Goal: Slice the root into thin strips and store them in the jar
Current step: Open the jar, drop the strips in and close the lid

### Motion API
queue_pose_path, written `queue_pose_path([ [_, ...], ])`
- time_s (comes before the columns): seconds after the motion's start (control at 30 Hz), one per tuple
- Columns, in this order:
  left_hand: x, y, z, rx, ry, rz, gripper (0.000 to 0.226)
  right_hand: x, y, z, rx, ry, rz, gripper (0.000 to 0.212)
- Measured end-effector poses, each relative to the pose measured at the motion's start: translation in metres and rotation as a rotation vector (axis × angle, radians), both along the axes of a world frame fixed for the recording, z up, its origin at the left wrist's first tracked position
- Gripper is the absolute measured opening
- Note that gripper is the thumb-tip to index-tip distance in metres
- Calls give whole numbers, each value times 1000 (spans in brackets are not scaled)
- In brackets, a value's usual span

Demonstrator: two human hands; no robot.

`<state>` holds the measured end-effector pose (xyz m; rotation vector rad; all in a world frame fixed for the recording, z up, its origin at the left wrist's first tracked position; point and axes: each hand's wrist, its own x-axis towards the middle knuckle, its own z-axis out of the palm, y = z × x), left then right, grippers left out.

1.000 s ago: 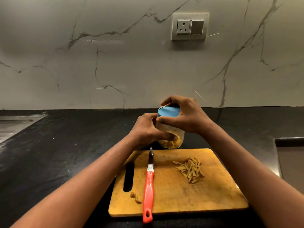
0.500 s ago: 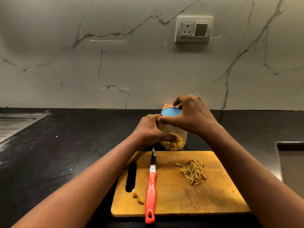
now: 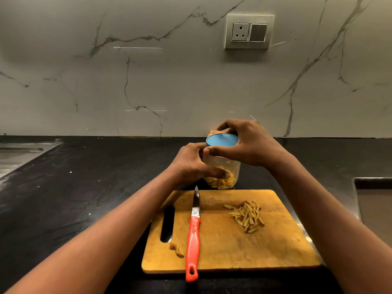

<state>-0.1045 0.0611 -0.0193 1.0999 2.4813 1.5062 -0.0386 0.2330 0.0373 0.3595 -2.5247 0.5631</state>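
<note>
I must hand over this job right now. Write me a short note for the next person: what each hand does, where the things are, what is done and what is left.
Left hand: holds the body of the clear jar, behind the cutting board.
Right hand: fingers grip the blue lid on top of the jar.
Knife: lies on the board, red handle toward you, untouched.
Done: some strips already in the jar; a pile of cut strips waits on the board's right side.
Left: move that pile into the jar and close it. A small root scrap lies by the board's slot.

One jar (image 3: 222, 166), one knife (image 3: 193, 234), one cutting board (image 3: 233, 247), two hands (image 3: 250, 143).
</note>
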Motion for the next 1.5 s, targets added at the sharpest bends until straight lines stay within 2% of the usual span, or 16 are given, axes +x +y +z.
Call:
queue_pose_path([
  [0.2,-2,0,-1,-27,-8,0,44,2,1,3,-32,95,98,59],
  [0.37,-1,0,-2,-10,-4,-15,58,9,13,10,-267,101,76,63],
  [0.47,1,-1,0,-12,-9,-14,61,10,34,6,-394,89,-19,65],
  [0.63,6,-1,4,-63,0,29,73,12,67,-24,-628,-78,-165,77],
  [0.73,11,-3,5,-63,-5,34,91,17,77,-44,-648,-214,-197,76],
  [0.83,15,-4,5,-27,-17,30,97,20,79,-50,-692,-347,-183,79],
  [0.93,21,-4,5,-16,-28,37,106,21,83,-48,-667,-389,-144,73],
  [1.1,23,-5,4,-7,-38,35,103,31,93,-41,-576,-490,-124,67],
  [1.27,21,-3,2,-9,-32,48,107,43,95,-43,-639,-446,-87,60],
  [1.43,19,-4,1,-15,-54,43,109,41,96,-51,-531,-442,-177,73],
  [1.5,19,-4,1,-27,-58,47,109,40,96,-52,-503,-475,-187,69],
])
